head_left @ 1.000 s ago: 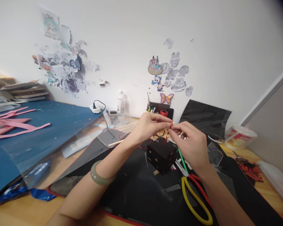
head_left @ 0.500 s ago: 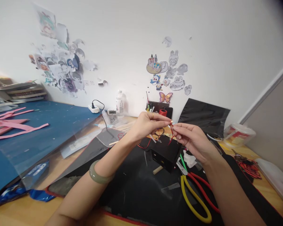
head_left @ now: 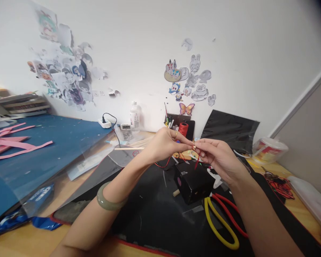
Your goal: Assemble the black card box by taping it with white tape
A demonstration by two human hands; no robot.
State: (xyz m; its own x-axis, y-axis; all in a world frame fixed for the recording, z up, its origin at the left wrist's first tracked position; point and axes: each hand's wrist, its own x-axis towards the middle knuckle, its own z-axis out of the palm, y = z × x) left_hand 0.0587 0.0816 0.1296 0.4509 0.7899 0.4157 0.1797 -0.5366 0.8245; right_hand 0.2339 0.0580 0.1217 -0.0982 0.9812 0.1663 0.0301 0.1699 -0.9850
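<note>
My left hand is closed in a pinch at a thin wooden stick, which runs behind the hand; a pale tip shows at the fingertips. My right hand meets it there, thumb and finger pinched on a red cord. From the fingers the cord drops to the top of a black box, which sits tilted below the hands and appears to hang from it. A purple spot marks one side of the box. Scissors with one yellow handle and one red handle lie beside it, their blades hidden.
A black mat covers the desk. Behind my hands stand a red thread spool, a white bottle and a pen holder. A black sheet leans on the wall near a clear tub. Pink strips lie left.
The black box has turned and shifted slightly right and down, now covering the scissor blades. My fingertips have come together, and the stick lies more level.
</note>
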